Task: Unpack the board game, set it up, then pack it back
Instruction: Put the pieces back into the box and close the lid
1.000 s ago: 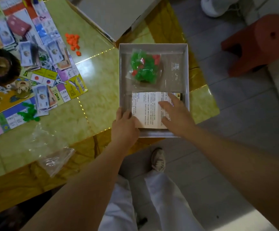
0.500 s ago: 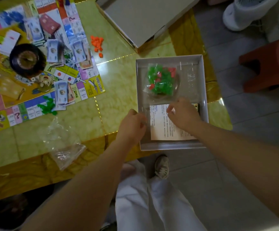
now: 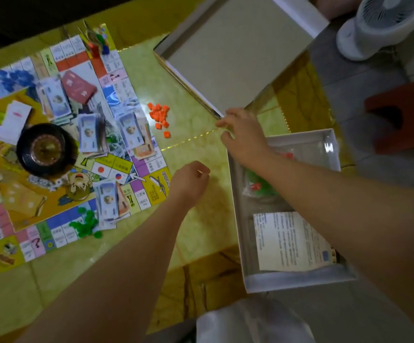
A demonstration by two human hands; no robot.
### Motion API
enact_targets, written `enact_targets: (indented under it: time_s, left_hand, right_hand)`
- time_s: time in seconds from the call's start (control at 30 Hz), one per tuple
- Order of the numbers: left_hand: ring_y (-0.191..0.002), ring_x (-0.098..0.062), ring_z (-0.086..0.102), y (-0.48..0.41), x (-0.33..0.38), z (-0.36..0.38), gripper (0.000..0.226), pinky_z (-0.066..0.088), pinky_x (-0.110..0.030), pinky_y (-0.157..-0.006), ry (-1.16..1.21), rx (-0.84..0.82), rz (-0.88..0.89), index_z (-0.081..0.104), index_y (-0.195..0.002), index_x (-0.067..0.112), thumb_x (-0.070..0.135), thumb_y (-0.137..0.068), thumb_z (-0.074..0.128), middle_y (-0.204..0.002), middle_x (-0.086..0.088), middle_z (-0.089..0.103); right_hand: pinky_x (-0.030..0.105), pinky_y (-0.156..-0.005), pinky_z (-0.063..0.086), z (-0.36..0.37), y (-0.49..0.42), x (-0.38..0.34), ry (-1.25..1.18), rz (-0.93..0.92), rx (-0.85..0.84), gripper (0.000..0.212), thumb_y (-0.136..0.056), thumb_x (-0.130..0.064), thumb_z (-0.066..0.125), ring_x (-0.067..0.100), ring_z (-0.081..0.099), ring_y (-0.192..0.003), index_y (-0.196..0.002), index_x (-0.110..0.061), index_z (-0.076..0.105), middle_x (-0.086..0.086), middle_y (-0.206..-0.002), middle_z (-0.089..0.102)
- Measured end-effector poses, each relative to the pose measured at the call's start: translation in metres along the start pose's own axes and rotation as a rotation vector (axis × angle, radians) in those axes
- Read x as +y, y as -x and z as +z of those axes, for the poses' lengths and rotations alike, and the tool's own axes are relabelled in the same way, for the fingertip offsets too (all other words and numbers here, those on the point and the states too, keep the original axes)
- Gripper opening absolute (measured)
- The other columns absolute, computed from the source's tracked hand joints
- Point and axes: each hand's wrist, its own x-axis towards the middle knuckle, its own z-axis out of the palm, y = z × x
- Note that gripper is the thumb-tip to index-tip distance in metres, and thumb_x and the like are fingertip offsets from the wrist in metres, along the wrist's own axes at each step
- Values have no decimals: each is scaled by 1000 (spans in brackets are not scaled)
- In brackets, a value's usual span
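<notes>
The game board (image 3: 60,154) lies on the left of the table, covered with banknote stacks, cards, a black roulette wheel (image 3: 44,149) and green pieces (image 3: 86,224). A small heap of orange pieces (image 3: 160,116) sits on the bare table beside it. The open box base (image 3: 334,154) at the right holds a printed rules sheet (image 3: 287,241) and a bag of green and red pieces (image 3: 255,185), partly hidden by my right forearm. My right hand (image 3: 243,134) hovers left of the box with fingers relaxed, holding nothing. My left hand (image 3: 190,181) is loosely curled above the table, empty.
The box lid (image 3: 235,50) lies upside down at the table's back. A white fan (image 3: 384,23) and a red stool (image 3: 403,117) stand on the floor at right. The box base overhangs the table's near edge (image 3: 201,268).
Both hands left the box: the right let go of the rules sheet and moved up-left towards the orange pieces, the left drew away from the box's left wall. My view shifted right and back.
</notes>
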Motion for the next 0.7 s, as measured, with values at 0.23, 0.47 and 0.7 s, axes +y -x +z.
enact_targets:
  time_s: [0.23,0.47,0.7]
  left_hand:
    - [-88,-33,67,-45,1,-21,19,55,-46,-83,133,-55,-82,67,-99,16,15,-89,51,-94,-10,68]
    - [-67,-23,58,-59,6,-22,16,51,-37,-70,273,-91,-116,65,-92,15,14,-93,49,-76,-3,63]
    - [-69,-23,58,-32,50,-24,39,47,-30,-65,667,-99,-204,64,-105,3,24,-104,31,-82,-11,64]
  right_hand:
    - [36,-97,39,21,-48,-14,125,174,-89,46,-88,-14,60,30,44,-122,-130,-5,44,14,-132,46]
    - [32,-69,41,14,-50,-14,224,203,-34,25,-90,-2,48,27,58,-98,-108,-10,62,7,-115,56]
    - [37,-81,45,-23,-24,-22,20,137,156,16,-94,-4,47,25,54,-99,-107,-10,55,8,-114,52]
